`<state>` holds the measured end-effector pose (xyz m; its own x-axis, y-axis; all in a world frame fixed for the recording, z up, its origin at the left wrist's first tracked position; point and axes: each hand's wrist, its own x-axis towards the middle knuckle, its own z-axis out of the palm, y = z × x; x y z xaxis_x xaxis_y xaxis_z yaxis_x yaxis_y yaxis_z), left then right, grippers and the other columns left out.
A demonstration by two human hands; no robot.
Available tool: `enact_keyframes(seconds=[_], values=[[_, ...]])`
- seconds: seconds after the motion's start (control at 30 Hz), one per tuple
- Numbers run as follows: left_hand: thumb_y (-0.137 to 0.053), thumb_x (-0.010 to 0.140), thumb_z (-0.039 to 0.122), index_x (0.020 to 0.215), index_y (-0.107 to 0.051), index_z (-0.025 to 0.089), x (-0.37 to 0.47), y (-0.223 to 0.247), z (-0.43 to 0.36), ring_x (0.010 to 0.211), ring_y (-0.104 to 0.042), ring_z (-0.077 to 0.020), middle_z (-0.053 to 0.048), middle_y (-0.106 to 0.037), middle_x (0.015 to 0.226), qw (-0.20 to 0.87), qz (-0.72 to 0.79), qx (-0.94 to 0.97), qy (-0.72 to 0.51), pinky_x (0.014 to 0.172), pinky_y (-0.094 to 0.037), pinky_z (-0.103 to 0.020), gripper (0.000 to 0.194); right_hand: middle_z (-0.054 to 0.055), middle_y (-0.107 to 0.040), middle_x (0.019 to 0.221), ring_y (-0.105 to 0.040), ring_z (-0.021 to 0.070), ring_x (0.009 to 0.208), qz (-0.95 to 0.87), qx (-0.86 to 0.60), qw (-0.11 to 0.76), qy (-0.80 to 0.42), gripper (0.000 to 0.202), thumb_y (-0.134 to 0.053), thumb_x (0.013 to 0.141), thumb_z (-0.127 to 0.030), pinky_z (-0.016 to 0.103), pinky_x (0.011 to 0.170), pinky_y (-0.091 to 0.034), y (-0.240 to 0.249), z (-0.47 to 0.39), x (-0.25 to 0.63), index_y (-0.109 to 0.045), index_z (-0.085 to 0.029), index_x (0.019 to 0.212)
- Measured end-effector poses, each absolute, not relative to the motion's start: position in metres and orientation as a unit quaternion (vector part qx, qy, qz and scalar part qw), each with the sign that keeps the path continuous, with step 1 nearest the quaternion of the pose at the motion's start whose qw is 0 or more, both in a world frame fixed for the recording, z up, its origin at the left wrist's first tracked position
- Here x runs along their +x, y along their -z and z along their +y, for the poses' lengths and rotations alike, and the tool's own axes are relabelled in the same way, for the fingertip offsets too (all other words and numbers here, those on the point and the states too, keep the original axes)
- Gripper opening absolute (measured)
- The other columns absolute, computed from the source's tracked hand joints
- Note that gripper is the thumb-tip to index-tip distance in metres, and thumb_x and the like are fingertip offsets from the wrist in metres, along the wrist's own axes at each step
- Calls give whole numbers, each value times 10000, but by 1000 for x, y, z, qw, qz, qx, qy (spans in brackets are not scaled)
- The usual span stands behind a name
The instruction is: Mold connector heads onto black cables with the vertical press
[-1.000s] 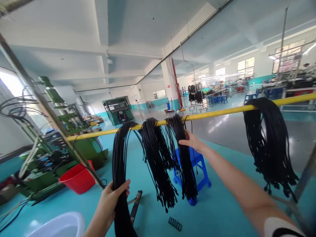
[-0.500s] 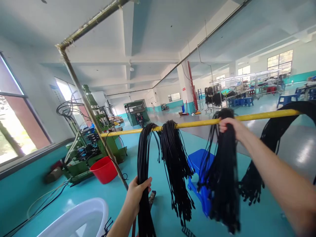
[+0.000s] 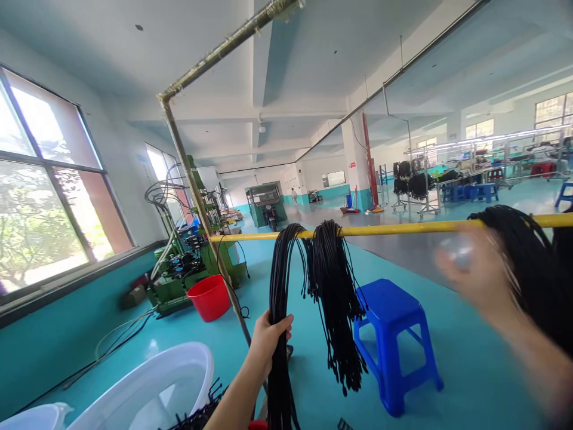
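Note:
My left hand [image 3: 271, 337] is wrapped round a bundle of long black cords [image 3: 280, 280] that hangs over a yellow bar [image 3: 385, 229]. Just right of it, a second bundle of black cords [image 3: 333, 280] with small knob-like ends drapes from the same bar. Blurred by motion, my right hand [image 3: 478, 269] is just below the bar, beside a thick black cord bundle [image 3: 532, 263] at the right. A pale, shiny smear shows by its fingers; whether they hold anything is unclear.
A blue stool [image 3: 394, 316] stands on the floor beyond the bar. White tubs [image 3: 197, 358] sit at lower left, near a red bucket [image 3: 209, 298] and a green machine [image 3: 179, 286]. A metal post [image 3: 192, 179] supports the bar's left end.
My right hand has moved right along the bar with the bundle it gripped, uncovering the blue stool. The left hand keeps its grip. The view has turned left.

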<state>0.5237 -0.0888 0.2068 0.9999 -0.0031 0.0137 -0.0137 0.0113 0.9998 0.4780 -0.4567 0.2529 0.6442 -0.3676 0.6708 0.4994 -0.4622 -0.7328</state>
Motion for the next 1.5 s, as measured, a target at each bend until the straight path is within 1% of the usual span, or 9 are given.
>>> enact_keyframes(seconds=[0.07,0.1,0.2,0.33,0.5,0.63,0.87,1.27,1.5], values=[[-707,570,330,721,-451,169,524,-208,-89,439,-472,-90,42,-505,504,710,-6,704,-7,437,-366,-227,338,40,-571,1128,-417,311,1171,-74,-711,629,306,525,-771,539,-299,466,1010,-318,-245,-395,523,-562,-309,1020],[-705,572,325,719,-448,169,524,-208,-89,435,-468,-86,45,-503,500,711,-5,703,-11,434,-361,-223,334,76,-594,1084,-464,335,1121,-92,-705,659,245,572,-793,483,-285,499,973,-352,-241,-365,547,-567,-248,1006],[-711,558,324,698,-448,169,527,-207,-89,420,-463,-84,49,-498,481,716,1,698,-12,426,-354,-217,336,78,-660,880,-614,267,875,-134,-673,708,165,447,-740,530,-306,412,787,-498,-234,-297,602,-574,-167,921],[-735,520,354,670,-472,159,528,-208,-88,410,-470,-91,42,-502,466,716,9,698,-10,416,-357,-217,359,3,-610,536,-597,182,501,-122,-625,758,141,242,-663,539,-238,306,496,-501,-236,-270,624,-532,-154,724],[-767,466,360,666,-499,147,528,-208,-85,420,-489,-107,25,-522,473,704,29,710,-8,409,-365,-219,396,7,-584,469,-555,158,429,-86,-585,790,162,103,-594,522,-189,252,397,-454,-254,-308,614,-527,-150,590],[-775,459,366,704,-499,146,530,-207,-83,438,-497,-109,19,-541,493,694,45,718,2,414,-372,-218,429,24,-563,429,-537,139,415,-49,-570,797,193,65,-568,553,-189,230,397,-448,-270,-368,595,-547,-132,529],[-794,390,379,685,-495,148,536,-203,-86,433,-486,-125,20,-530,462,689,54,723,-3,401,-367,-235,480,32,-591,497,-555,136,450,-33,-585,779,223,65,-560,601,-196,240,454,-478,-281,-465,551,-561,-135,577],[-754,482,383,678,-495,158,528,-230,-88,456,-477,-134,19,-517,475,656,41,754,24,405,-365,-247,395,42,-591,515,-559,152,435,34,-662,709,240,87,-617,586,-160,244,393,-460,-282,-505,518,-534,-132,588],[-750,483,422,682,-491,161,537,-213,-85,436,-458,-117,27,-512,464,649,46,758,34,390,-352,-230,418,56,-612,627,-597,186,551,51,-715,655,239,148,-626,627,-267,305,512,-504,-281,-526,505,-567,-143,682]])
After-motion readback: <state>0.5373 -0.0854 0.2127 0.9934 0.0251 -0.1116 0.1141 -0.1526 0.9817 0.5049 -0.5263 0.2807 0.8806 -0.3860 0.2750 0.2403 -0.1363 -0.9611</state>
